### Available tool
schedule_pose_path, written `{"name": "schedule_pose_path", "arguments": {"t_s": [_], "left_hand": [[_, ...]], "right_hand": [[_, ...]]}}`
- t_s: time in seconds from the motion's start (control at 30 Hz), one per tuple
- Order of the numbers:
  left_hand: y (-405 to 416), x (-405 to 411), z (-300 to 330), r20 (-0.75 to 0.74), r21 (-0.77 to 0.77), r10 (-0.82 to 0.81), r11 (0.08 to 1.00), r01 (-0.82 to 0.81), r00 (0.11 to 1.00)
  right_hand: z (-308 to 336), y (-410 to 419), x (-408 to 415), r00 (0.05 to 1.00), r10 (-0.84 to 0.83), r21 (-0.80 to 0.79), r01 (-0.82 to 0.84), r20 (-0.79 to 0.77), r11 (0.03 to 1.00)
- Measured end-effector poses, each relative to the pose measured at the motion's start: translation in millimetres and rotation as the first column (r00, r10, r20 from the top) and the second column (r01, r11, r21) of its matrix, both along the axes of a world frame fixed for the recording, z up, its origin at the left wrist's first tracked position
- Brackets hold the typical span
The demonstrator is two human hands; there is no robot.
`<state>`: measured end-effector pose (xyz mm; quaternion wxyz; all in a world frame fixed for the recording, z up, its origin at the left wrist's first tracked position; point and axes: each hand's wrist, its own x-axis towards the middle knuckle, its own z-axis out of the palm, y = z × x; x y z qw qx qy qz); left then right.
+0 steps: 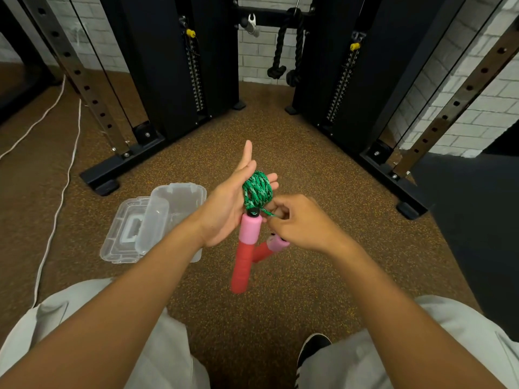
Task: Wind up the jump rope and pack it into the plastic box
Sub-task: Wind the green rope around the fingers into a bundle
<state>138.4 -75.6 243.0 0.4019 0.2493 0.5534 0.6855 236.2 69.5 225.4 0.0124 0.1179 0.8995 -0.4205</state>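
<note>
The green braided jump rope (257, 190) is coiled around the fingers of my left hand (229, 203), whose thumb points up. One pink-and-red handle (245, 248) hangs straight down from that coil. My right hand (297, 223) pinches the rope's free end just right of the coil, and the second pink-and-red handle (269, 248) slants out below it. The clear plastic box (179, 197) stands open on the floor to the left, partly behind my left forearm, with its clear lid (123, 234) lying beside it.
Black cable-machine towers (179, 66) stand ahead on both sides, their base feet (104, 181) on the brown speckled floor. A white cord (60, 203) runs along the floor at left. A dark mat (471, 220) lies to the right. My shoe (311, 349) shows below.
</note>
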Motion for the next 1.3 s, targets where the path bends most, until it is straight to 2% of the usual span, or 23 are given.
{"name": "schedule_pose_path", "arguments": {"t_s": [0.13, 0.2, 0.27, 0.33, 0.4, 0.43, 0.7, 0.83, 0.9, 1.03, 1.3], "left_hand": [[3.8, -0.7, -1.2, -0.054, 0.010, 0.100, 0.995, -0.100, 0.993], [4.9, -1.1, -3.4, -0.151, -0.015, 0.109, 0.994, -0.112, 0.983], [3.4, -1.9, -7.0, -0.249, -0.057, 0.091, 0.992, -0.108, 0.964], [1.9, -2.0, -8.5, -0.306, -0.101, 0.059, 0.990, -0.094, 0.950], [0.9, -1.5, -7.6, -0.315, -0.125, 0.029, 0.990, -0.072, 0.949], [0.5, -1.1, -7.2, -0.312, -0.128, 0.021, 0.990, -0.064, 0.950], [1.4, 8.9, -6.0, -0.420, -0.147, -0.048, 0.989, -0.016, 0.906], [2.9, 12.4, -5.9, -0.412, -0.132, -0.019, 0.991, -0.039, 0.911], [4.3, 17.0, -4.6, -0.406, -0.119, -0.001, 0.992, -0.052, 0.914], [4.2, 15.5, -7.0, -0.320, -0.057, 0.023, 0.997, -0.044, 0.947], [5.2, 17.3, -5.2, -0.192, -0.041, -0.045, 0.998, 0.038, 0.980]], "right_hand": [[3.2, -4.6, -1.0, 0.999, -0.033, -0.028, 0.032, -0.022, 0.999], [3.0, -4.7, -3.4, 0.991, -0.129, -0.179, 0.121, -0.033, 0.976], [2.2, -2.9, -5.5, 0.974, -0.225, -0.381, 0.208, 0.000, 0.901], [3.8, -2.3, -5.5, 0.963, -0.264, -0.577, 0.243, 0.048, 0.780], [5.9, -2.4, -4.3, 0.953, -0.297, -0.708, 0.250, 0.059, 0.661], [6.2, -2.0, -3.9, 0.947, -0.316, -0.730, 0.256, 0.058, 0.633], [2.7, -11.0, -4.3, 0.957, -0.289, -0.646, 0.235, 0.023, 0.726], [-1.4, -24.7, -4.6, 0.942, -0.312, -0.459, 0.225, -0.121, 0.860], [-4.8, -31.9, -4.8, 0.909, -0.357, -0.371, 0.261, -0.217, 0.891], [-10.2, -34.3, -7.0, 0.872, -0.384, -0.209, 0.332, -0.303, 0.920], [-10.2, -18.3, -10.2, 0.878, -0.308, 0.056, 0.351, -0.368, 0.935]]}}
